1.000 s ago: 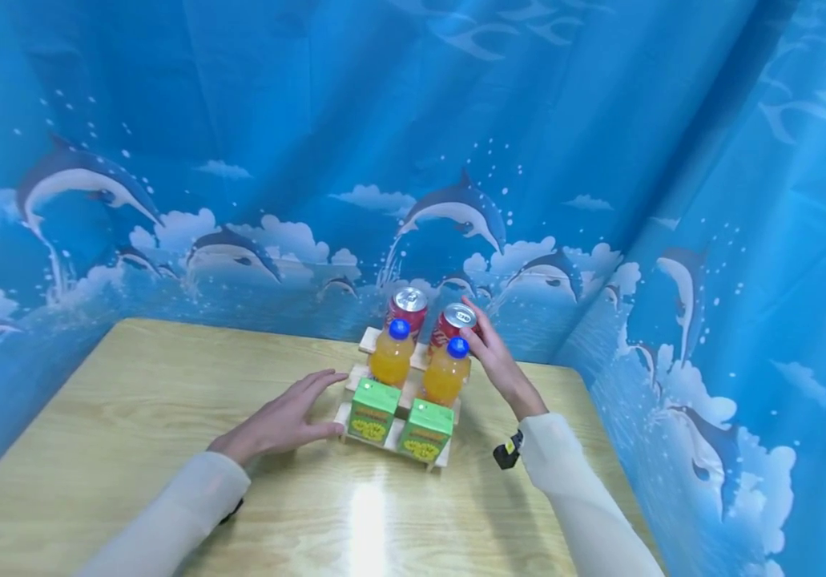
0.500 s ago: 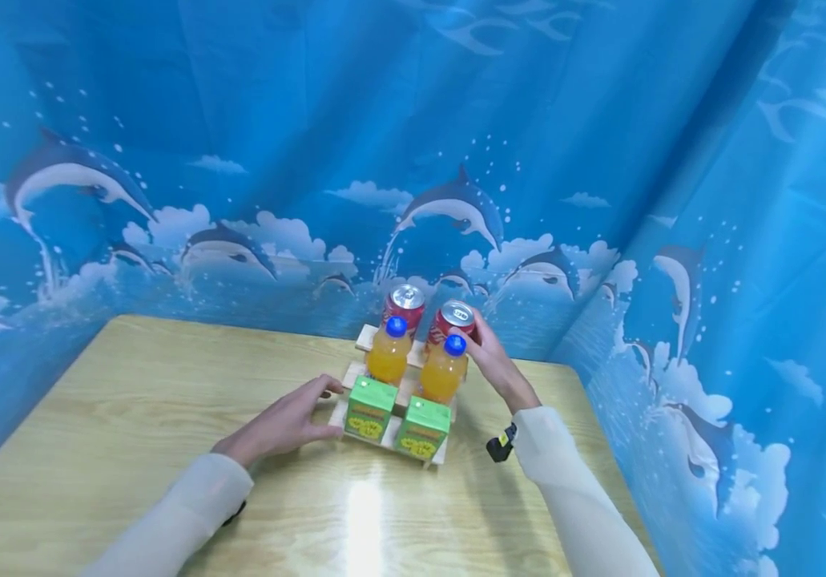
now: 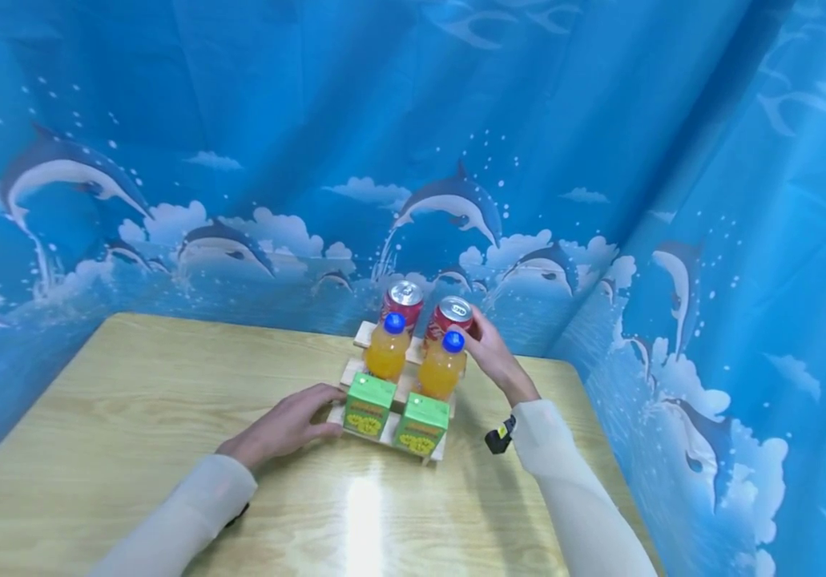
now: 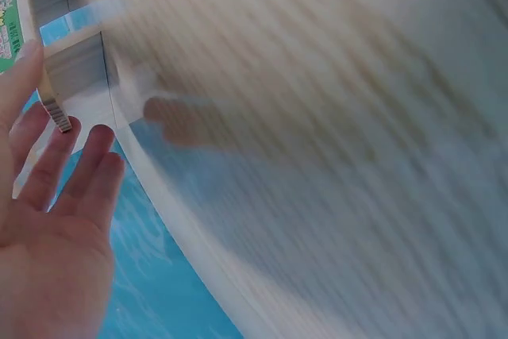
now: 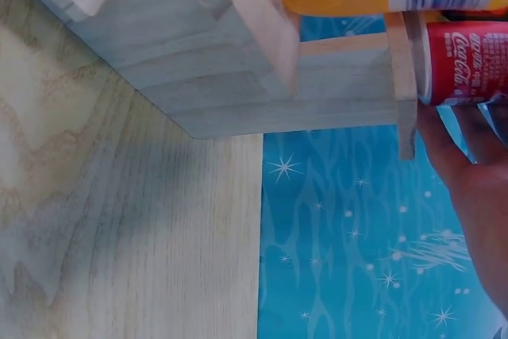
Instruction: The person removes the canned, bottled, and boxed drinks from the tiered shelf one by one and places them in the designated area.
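Observation:
A small tiered wooden rack (image 3: 404,390) stands on the table, with drinks in three rows. My right hand (image 3: 493,357) curls round the right red Coca-Cola can (image 3: 449,317) on the top tier, fingers behind it and thumb in front. In the right wrist view the can (image 5: 468,61) sits with its base against the top board. My left hand (image 3: 297,421) is at the rack's left side, fingers loosely extended. In the left wrist view its thumb and fingertips (image 4: 99,136) lie right at the end of a shelf board (image 4: 75,69).
Another red can (image 3: 403,301) stands at the top left. Two orange juice bottles (image 3: 387,353) with blue caps fill the middle tier, and two green juice boxes (image 3: 369,405) the bottom one. A blue dolphin-print curtain (image 3: 276,160) borders the wooden table (image 3: 189,369).
The right hand has closed in around the right can, its fingers dropping from the lid to the side. My left fingers have drawn in closer to the rack's left side.

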A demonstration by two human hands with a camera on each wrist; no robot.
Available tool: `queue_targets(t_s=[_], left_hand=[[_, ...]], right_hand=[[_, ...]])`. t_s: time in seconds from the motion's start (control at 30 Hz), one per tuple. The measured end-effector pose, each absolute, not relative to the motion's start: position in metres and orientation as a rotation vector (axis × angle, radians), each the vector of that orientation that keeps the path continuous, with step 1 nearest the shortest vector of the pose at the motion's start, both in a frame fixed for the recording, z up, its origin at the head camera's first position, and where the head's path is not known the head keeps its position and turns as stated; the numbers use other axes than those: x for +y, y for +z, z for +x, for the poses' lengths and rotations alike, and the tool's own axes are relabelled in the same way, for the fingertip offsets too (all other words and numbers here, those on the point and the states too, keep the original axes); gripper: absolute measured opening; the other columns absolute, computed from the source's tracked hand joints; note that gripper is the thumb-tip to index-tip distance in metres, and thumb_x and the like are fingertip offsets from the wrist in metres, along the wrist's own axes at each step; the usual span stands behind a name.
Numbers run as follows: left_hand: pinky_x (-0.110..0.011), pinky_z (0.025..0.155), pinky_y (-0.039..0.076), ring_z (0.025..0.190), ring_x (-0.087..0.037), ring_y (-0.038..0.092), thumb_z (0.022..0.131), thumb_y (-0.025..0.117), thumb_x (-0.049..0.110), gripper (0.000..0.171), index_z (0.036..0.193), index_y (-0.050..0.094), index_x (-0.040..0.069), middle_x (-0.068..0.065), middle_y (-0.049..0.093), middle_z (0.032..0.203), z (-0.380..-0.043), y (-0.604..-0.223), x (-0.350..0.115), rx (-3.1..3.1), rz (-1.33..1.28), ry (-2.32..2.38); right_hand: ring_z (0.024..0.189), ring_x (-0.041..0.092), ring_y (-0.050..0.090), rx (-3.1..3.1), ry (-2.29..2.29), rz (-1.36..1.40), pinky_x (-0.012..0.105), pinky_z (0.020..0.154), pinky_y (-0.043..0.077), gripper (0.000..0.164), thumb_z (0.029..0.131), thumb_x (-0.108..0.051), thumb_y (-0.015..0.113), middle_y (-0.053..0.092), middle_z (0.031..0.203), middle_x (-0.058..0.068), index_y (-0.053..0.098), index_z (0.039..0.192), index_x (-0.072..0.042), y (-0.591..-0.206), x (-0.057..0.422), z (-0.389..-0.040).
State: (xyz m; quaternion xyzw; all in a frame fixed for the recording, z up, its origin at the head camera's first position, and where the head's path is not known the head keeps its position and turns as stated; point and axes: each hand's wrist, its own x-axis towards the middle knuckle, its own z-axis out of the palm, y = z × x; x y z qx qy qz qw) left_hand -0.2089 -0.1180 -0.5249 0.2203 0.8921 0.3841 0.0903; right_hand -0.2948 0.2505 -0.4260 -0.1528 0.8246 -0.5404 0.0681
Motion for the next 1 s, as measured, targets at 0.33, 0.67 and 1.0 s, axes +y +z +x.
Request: queue_targets(t_s=[0.33, 0.67, 1.0], left_hand=[[-0.06, 0.127, 0.044, 0.146, -0.034, 0.059, 0.096, 0.084, 0.034, 0.056, 0.146, 0.067, 0.015, -0.008, 0.067, 0.152, -0.212, -0.526, -0.119, 2.686, 0.692, 1.104], [-0.06, 0.124, 0.047, 0.143, -0.036, 0.061, 0.096, 0.083, 0.037, 0.055, 0.144, 0.068, 0.012, -0.01, 0.069, 0.148, -0.215, -0.528, -0.121, 2.689, 0.737, 1.096], [-0.06, 0.124, 0.047, 0.143, -0.036, 0.062, 0.096, 0.083, 0.038, 0.056, 0.143, 0.069, 0.012, -0.01, 0.069, 0.148, -0.214, -0.53, -0.121, 2.692, 0.764, 1.124]], right_hand=[[0.15, 0.044, 0.049, 2.463, -1.626, -0.486, 0.063, 0.127, 0.043, 0.071, 0.109, -0.035, 0.066, 0.052, 0.162, 0.023, 0.036, 0.169, -0.012, -0.42, 0.252, -0.297], [0.14, 0.041, 0.057, 2.501, -1.632, -0.444, 0.056, 0.121, 0.051, 0.074, 0.104, -0.028, 0.073, 0.058, 0.155, 0.024, 0.039, 0.167, -0.009, -0.419, 0.253, -0.297], [0.143, 0.041, 0.056, 2.626, -1.668, -0.303, 0.061, 0.121, 0.051, 0.073, 0.104, -0.036, 0.076, 0.059, 0.154, 0.021, 0.043, 0.163, -0.008, -0.415, 0.265, -0.293]])
